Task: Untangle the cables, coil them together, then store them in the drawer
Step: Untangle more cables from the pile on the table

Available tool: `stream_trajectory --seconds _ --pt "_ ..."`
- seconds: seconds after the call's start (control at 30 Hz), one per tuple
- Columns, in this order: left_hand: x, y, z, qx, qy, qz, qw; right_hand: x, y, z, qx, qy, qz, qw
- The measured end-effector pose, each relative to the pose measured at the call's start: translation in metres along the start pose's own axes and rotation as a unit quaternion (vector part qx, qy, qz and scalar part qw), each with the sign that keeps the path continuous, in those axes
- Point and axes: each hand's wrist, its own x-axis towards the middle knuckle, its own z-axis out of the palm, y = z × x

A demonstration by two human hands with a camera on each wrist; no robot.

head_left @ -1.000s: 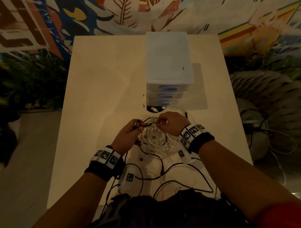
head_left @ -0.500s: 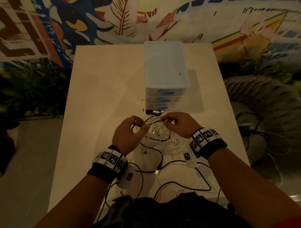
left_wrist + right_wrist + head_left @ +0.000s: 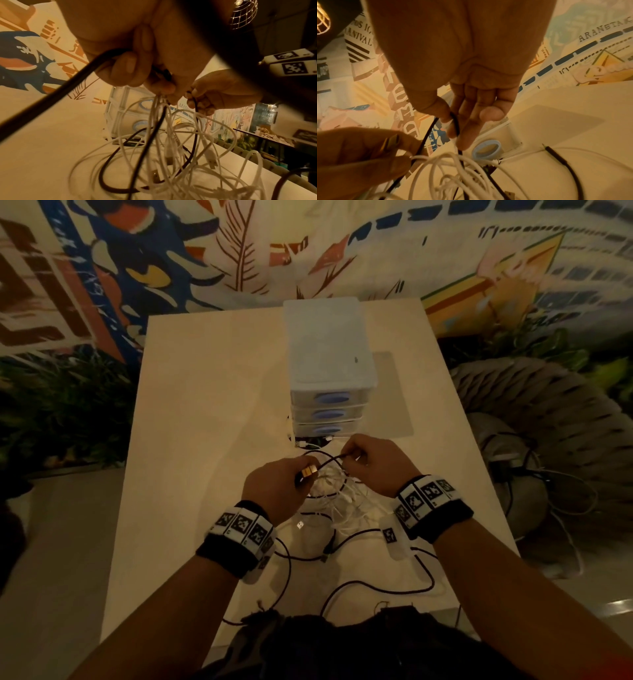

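A tangle of white cables [image 3: 337,496] and a black cable [image 3: 329,465] hangs between my hands, just in front of the small plastic drawer unit [image 3: 327,378]. My left hand [image 3: 291,479] grips a bunch of white loops [image 3: 154,111] together with the black cable's gold plug [image 3: 309,470]. My right hand [image 3: 363,457] pinches the black cable [image 3: 456,124] between thumb and forefinger. The rest of the black cable [image 3: 376,587] trails over the table toward me. All three drawers look closed.
The white table [image 3: 205,422] stretches left and behind the drawer unit. A painted mural wall [image 3: 239,251] stands at the back. Plants [image 3: 61,405] lie left, and a grey ribbed seat [image 3: 548,422] with other cords right.
Both hands have lifted the tangle slightly and moved toward the drawer unit. The right hand now pinches the black cable, drawn taut from the left hand's plug.
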Motion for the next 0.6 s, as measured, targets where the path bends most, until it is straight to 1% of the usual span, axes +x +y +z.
stream_trajectory --seconds 0.07,0.13,0.2,0.27,0.33,0.37,0.4,0.47,0.5,0.57,0.6 --pt "0.000 -0.004 0.001 0.011 -0.006 -0.016 1.000 -0.001 0.004 -0.002 0.024 0.014 0.019 0.999" --pt "0.001 -0.007 0.003 0.024 -0.021 -0.016 0.999 -0.002 0.008 -0.002 0.038 0.018 0.036 0.998" --pt "0.002 -0.008 0.004 0.027 -0.030 -0.008 0.999 -0.001 0.011 -0.002 0.050 -0.001 0.057 0.997" --pt "0.001 -0.008 0.004 0.026 -0.027 0.010 0.999 -0.002 0.014 -0.001 0.024 -0.027 0.059 0.998" --pt "-0.001 -0.007 0.004 0.035 -0.020 0.033 0.999 -0.003 0.015 -0.002 -0.085 -0.042 0.035 0.995" --pt "-0.002 -0.005 0.003 0.037 -0.016 0.042 0.998 -0.003 0.013 -0.002 -0.146 -0.036 0.009 0.989" --pt "-0.003 -0.004 0.003 0.035 -0.011 0.049 0.998 -0.001 0.009 -0.001 -0.181 -0.031 -0.022 0.983" --pt "-0.003 -0.002 0.003 0.032 0.000 0.053 0.998 0.004 -0.002 0.000 -0.181 -0.049 -0.074 0.979" --pt "-0.003 -0.001 0.003 0.031 0.005 0.053 0.998 0.007 -0.008 0.001 -0.174 -0.073 -0.091 0.978" --pt "-0.003 -0.002 0.003 0.027 0.011 0.053 0.998 0.013 -0.016 0.000 -0.168 -0.115 -0.096 0.974" --pt "-0.004 -0.003 0.003 0.023 0.013 0.050 0.998 0.015 -0.017 -0.001 -0.165 -0.115 -0.092 0.975"
